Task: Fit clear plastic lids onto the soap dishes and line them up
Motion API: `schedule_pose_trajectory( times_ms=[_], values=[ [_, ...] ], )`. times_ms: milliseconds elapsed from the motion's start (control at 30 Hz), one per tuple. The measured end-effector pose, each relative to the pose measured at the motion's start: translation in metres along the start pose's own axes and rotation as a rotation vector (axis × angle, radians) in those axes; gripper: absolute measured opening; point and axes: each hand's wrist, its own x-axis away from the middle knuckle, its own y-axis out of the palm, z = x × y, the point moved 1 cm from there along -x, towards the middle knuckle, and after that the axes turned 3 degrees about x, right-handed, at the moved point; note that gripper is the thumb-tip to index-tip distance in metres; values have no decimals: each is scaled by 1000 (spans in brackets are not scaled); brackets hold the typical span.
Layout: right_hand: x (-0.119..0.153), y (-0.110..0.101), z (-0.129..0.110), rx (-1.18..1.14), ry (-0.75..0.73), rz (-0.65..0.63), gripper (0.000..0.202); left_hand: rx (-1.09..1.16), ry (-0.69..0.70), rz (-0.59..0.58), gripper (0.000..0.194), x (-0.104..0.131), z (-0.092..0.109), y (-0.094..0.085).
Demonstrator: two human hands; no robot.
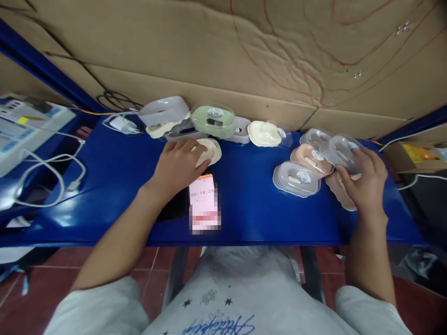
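Note:
My left hand (181, 164) curls its fingers and thumb over a cream plastic dish (213, 150) on the blue table, just above a phone (204, 202) showing a timer. At the right, my right hand (366, 174) grips a grey plastic box with a clear lid (340, 150), tilted at the top of a cluster. Around it lie a peach lidded box (309, 160), a pale grey lidded box (296, 179) and another grey box (314, 137). A pinkish box (340, 190) is partly hidden beneath my right hand.
Along the cardboard wall (195, 42) stand a green lidded box (213, 121), a pale open container (164, 111) and a cream piece (263, 133). A white charger (124, 124) and a looped cable (59, 177) lie at the left. The table (247, 204) ends near my body.

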Motion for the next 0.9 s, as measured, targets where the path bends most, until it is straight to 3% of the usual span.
schedule_pose_trajectory(
  times_ms=[100, 167, 267, 367, 467, 667, 900],
  values=[
    [-1, -15, -33, -9, -32, 53, 74, -24, -14, -27, 39, 1, -3, 4],
    [-2, -30, -69, -122, -153, 33, 68, -16, -1, -19, 44, 3, -5, 8],
    [-8, -47, -129, -261, -368, -179, 50, 2, 80, 77, 41, 5, -12, 16],
    [-22, -46, -168, -309, -471, -318, 41, 34, 167, 166, 30, 4, -15, 22],
    [-47, -26, -178, -283, -484, -397, 46, 54, 192, 161, 24, 1, -9, 21],
    [-94, 29, -167, -142, -448, -551, 65, 131, 369, 160, 18, 7, 29, 12],
    [-101, 29, -204, -306, -621, -531, 61, 198, 575, 85, 16, 19, 59, 16]
  ],
)
